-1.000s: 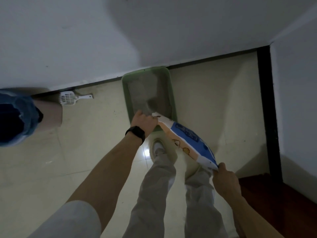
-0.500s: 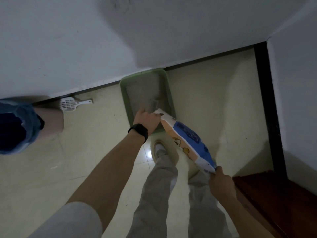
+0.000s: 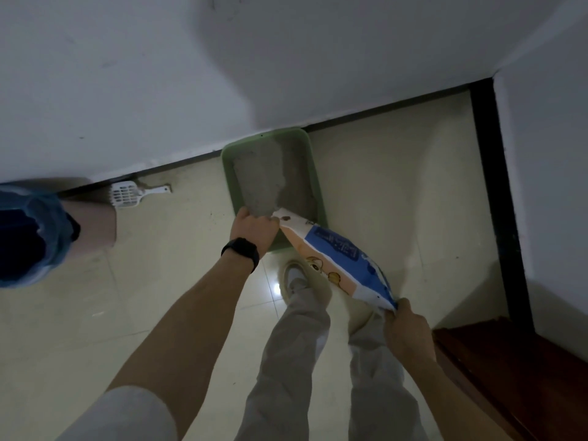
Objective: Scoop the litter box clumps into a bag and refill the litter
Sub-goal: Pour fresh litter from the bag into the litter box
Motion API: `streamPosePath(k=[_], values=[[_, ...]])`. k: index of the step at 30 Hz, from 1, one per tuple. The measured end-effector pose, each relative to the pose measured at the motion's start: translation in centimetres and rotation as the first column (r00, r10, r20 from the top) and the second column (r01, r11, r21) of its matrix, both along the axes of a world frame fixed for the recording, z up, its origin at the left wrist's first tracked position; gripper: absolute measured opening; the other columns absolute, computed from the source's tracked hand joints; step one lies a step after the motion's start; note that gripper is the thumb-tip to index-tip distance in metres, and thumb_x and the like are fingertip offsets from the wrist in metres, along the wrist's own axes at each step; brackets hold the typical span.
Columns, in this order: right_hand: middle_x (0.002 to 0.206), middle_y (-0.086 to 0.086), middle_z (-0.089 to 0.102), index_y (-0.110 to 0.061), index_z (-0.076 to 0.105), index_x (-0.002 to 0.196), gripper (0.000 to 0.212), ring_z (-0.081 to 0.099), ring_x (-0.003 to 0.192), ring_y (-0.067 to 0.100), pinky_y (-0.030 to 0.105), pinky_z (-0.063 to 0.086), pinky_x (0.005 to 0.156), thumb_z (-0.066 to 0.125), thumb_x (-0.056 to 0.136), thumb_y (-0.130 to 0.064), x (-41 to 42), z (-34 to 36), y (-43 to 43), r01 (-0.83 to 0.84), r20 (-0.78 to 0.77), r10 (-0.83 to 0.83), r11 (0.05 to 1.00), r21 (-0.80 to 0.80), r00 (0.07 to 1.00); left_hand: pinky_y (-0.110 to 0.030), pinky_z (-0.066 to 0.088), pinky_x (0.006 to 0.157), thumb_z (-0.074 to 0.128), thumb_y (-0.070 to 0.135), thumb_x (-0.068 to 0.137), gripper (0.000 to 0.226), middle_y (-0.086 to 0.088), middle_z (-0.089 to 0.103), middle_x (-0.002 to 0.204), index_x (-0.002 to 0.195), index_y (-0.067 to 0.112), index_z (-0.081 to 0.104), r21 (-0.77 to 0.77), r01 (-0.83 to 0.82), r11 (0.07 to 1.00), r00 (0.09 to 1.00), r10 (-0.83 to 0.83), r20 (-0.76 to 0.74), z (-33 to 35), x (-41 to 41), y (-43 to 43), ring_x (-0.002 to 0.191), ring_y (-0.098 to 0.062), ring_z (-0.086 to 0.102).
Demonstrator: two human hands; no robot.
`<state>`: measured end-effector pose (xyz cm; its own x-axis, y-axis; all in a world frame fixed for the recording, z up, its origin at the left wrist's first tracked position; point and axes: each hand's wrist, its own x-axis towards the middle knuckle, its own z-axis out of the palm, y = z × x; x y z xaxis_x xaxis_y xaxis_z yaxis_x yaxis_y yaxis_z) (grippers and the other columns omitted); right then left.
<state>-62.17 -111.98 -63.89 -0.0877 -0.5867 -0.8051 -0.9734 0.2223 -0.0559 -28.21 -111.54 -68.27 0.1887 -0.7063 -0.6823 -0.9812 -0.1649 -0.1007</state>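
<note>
I am gripping the open top end of the litter bag (image 3: 337,254) in my left hand (image 3: 254,229), with the fingers curled tight around the crumpled plastic and the knuckles bunched together. A black band watch (image 3: 241,252) is sitting on that wrist. My right hand (image 3: 409,329) is pinching the bag's sealed bottom corner between thumb and curled fingers and holding that end higher, so the bag is slanting down toward its mouth. The bag is a glossy, floppy pouch, blue on one side and peach and white on the other, with small printed cartoon figures.

Its mouth is hanging over the near right corner of the litter box (image 3: 276,134), a shallow rectangular tray of smooth green plastic with rounded corners, standing on the floor with its far end against the white wall. Grey litter (image 3: 257,176) is lying inside it, grainy and matte, paler and thicker on the left half. I cannot tell whether grains are falling from the bag.

To the left, near the wall and well apart from the tray, a white plastic scoop (image 3: 127,194) with a slotted blade is lying flat on the cream tiles. Further left, a crinkly blue plastic bag (image 3: 28,230) is bunched over a pale tapered container (image 3: 95,227).
</note>
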Motion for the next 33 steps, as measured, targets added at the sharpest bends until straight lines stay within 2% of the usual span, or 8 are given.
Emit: streamPosePath(k=[3,7,12,17,23,25,30,33], values=[[0.095,0.015,0.06,-0.011,0.047,0.101,0.01,0.06,0.082,0.032,0.038,0.049,0.071,0.043,0.101,-0.02,1.5,0.0,-0.4,0.036,0.027,-0.036,0.999,0.0,0.999,-0.037,0.035,0.093,0.045,0.024,0.096,0.015,0.003,0.07,0.091,0.105,0.025,0.057,-0.04,-0.003,0.999,1.0,0.004,0.011,0.6,1.1,-1.3,0.083,-0.02,0.065],[0.093,0.019,0.061,-0.007,0.048,0.1,0.015,0.06,0.082,0.034,0.039,0.051,0.072,0.043,0.1,-0.021,3.3,0.0,-1.5,0.019,0.048,-0.018,1.0,-0.024,0.999,-0.037,0.032,0.089,0.038,0.019,0.097,0.024,0.001,0.069,0.096,0.113,0.024,0.056,-0.06,-0.026,0.998,1.0,0.027,0.015,1.7,2.3,-2.0,0.088,-0.021,0.064],[0.09,0.017,0.064,-0.007,0.048,0.103,0.015,0.063,0.083,0.036,0.048,0.054,0.079,0.041,0.1,-0.02,4.5,0.2,-2.6,-0.058,0.036,0.059,0.998,-0.009,0.998,-0.037,0.031,0.088,0.039,0.014,0.095,0.024,0.001,0.066,0.089,0.111,0.022,0.054,-0.038,-0.028,0.999,0.999,0.029,0.027,2.4,3.4,-1.4,0.085,-0.021,0.063],[0.089,0.013,0.061,-0.011,0.045,0.102,0.01,0.059,0.076,0.027,0.035,0.047,0.067,0.039,0.1,-0.02,3.7,-0.1,-2.7,-0.097,0.023,0.096,0.995,0.019,0.995,-0.038,0.032,0.087,0.041,0.018,0.096,0.019,0.002,0.068,0.091,0.108,0.023,0.054,0.021,-0.051,0.998,0.999,0.05,0.012,2.0,2.8,0.4,0.085,-0.021,0.064],[0.081,0.002,0.056,-0.018,0.042,0.091,0.009,0.057,0.069,0.016,0.028,0.042,0.059,0.043,0.1,-0.021,2.5,-0.4,-1.8,-0.139,-0.013,0.14,0.99,0.034,0.99,-0.038,0.032,0.093,0.041,0.018,0.098,0.019,0.0,0.068,0.099,0.111,0.02,0.054,0.09,-0.058,0.994,0.998,0.059,-0.012,1.3,1.4,1.8,0.092,-0.022,0.064],[0.079,0.001,0.055,-0.017,0.042,0.091,0.01,0.057,0.071,0.02,0.03,0.042,0.062,0.045,0.1,-0.022,1.8,-0.2,-1.3,-0.117,-0.027,0.118,0.993,0.034,0.993,-0.038,0.032,0.094,0.039,0.016,0.098,0.022,0.0,0.068,0.1,0.112,0.02,0.055,0.108,-0.065,0.992,0.997,0.069,-0.036,0.9,0.7,2.3,0.092,-0.022,0.065],[0.078,0.002,0.052,-0.012,0.046,0.103,0.009,0.058,0.074,0.026,0.032,0.042,0.066,0.044,0.1,-0.02,0.2,-0.3,0.0,-0.058,-0.042,0.059,0.998,0.028,0.997,-0.037,0.031,0.096,0.038,0.013,0.098,0.028,0.0,0.069,0.103,0.119,0.023,0.054,0.097,-0.009,0.995,0.998,0.016,-0.065,0.6,-0.5,1.5,0.091,-0.022,0.065],[0.081,0.006,0.054,-0.011,0.044,0.122,0.026,0.057,0.074,0.027,0.034,0.041,0.067,0.043,0.099,-0.022,-0.7,-0.4,0.6,0.033,-0.062,-0.032,0.999,0.017,0.998,-0.037,0.032,0.094,0.037,0.015,0.099,0.032,0.0,0.069,0.103,0.126,0.024,0.052,0.05,0.013,0.999,0.997,-0.009,-0.071,0.7,-1.5,0.3,0.092,-0.022,0.066]])
